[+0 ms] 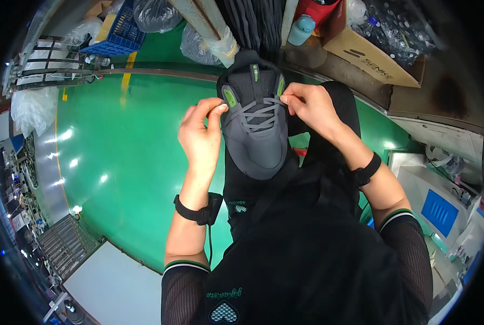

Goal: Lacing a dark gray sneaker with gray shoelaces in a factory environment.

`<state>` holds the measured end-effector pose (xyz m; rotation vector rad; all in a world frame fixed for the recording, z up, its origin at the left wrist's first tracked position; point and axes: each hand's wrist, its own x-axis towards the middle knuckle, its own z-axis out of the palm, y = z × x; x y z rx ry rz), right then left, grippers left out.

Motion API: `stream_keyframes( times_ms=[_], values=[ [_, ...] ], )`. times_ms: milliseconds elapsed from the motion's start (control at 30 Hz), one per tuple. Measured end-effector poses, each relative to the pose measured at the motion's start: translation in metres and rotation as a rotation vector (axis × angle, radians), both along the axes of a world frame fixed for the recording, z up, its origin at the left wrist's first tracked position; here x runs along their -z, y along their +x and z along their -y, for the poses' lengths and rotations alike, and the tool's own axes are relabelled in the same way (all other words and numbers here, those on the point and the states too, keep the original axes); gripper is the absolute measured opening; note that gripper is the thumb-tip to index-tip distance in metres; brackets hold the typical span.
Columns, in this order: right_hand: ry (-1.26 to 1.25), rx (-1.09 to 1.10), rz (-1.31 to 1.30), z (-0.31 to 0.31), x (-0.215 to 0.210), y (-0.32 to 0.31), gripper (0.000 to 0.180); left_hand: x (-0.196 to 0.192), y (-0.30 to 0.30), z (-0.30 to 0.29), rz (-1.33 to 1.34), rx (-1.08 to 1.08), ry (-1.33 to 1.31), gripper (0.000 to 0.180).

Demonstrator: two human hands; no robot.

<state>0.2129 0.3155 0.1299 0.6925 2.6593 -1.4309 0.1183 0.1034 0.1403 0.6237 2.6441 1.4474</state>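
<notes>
— What do the hands have in the head view?

— A dark grey sneaker [254, 127] with lime-green accents, resting on the person's lap, toe pointing toward the body and the heel away. Grey laces [258, 111] cross its top.

— And the left hand?

— The left hand [201, 135] sits at the shoe's left side. Its fingers [216, 108] are pinched together on the lace end near the upper eyelets, just beside a green patch.

— The right one?

— The right hand [312, 105] is at the shoe's right side, fingers closed on the other lace end, pulled slightly outward. Both wrists wear black straps [198, 211]; a thin cable hangs from the left one.

— What surrounds them?

— A glossy green floor [123, 157] lies below and to the left. Beyond the shoe's heel stand a light blue bottle [301, 30] and an open cardboard box [372, 54] holding clear plastic wrapping. A blue plastic crate [117, 30] sits at upper left, well apart from the hands, with clear bags near it. At right is a white machine with a blue panel [439, 208].
</notes>
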Motion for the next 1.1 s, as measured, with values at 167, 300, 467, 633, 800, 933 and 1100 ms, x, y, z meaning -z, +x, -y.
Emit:
stream_keyframes(
  times_ms=[167, 300, 467, 633, 800, 933, 1100],
  values=[
    [0.499, -0.165, -0.186, -0.008, 0.0, -0.006, 0.011, -0.005, -0.001, 0.005, -0.462, 0.069, -0.373, 0.009],
    [0.526, -0.286, -0.208, -0.01, 0.002, -0.008, 0.01, -0.008, -0.004, 0.008, -0.396, 0.048, -0.355, 0.006],
    [0.607, -0.345, -0.227, -0.01, 0.004, -0.013, 0.008, -0.009, -0.006, 0.007, -0.537, 0.055, -0.403, 0.009],
    [0.903, -0.761, -0.423, -0.025, -0.003, -0.025, 0.008, -0.015, -0.01, -0.001, -0.709, 0.12, -0.536, 0.011],
    [0.813, -0.835, -0.329, -0.049, -0.017, -0.035, 0.03, -0.017, -0.016, -0.011, -0.744, 0.244, -0.532, 0.011],
    [0.692, -0.888, -0.363, -0.059, -0.023, -0.051, 0.046, -0.02, -0.019, -0.018, -0.754, 0.324, -0.582, 0.011],
    [0.504, -1.179, -0.37, -0.057, -0.02, -0.081, 0.034, -0.035, -0.049, -0.026, -0.639, 0.662, -0.466, 0.014]
  ],
)
